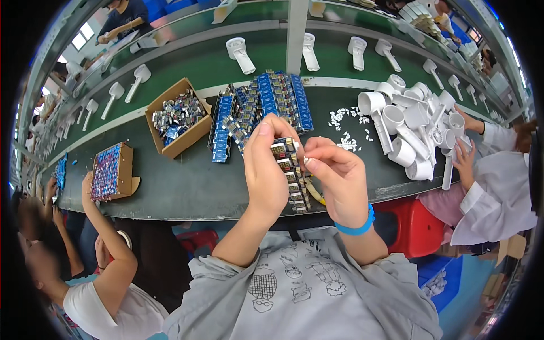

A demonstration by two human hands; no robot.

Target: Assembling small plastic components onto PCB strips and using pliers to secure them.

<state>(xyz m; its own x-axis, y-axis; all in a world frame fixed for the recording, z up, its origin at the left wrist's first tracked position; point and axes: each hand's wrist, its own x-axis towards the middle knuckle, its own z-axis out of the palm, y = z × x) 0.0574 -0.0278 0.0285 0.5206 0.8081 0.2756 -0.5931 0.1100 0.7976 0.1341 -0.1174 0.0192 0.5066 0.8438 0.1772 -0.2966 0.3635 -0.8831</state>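
Note:
My left hand (266, 173) is closed around a strip of small circuit boards (293, 184), held upright above the table's near edge. Each board carries a little display window. Close to the strip's upper end, my right hand (343, 184) pinches a tiny white piece (306, 160) between thumb and fingertips. Whether that piece touches the strip I cannot tell. Beyond my hands lies a pile of blue circuit board panels (272, 96). To its right, small white pieces (347, 141) are scattered on the dark tabletop. Something yellow (315, 192), partly hidden, shows between the strip and my right hand.
A cardboard box (190, 136) of small assemblies stands left of the panels; another box (124, 170) is farther left. White fan housings (402, 150) are heaped at right, by a co-worker's hands (466, 161). More housings line the green conveyor (181, 65). People sit on both sides.

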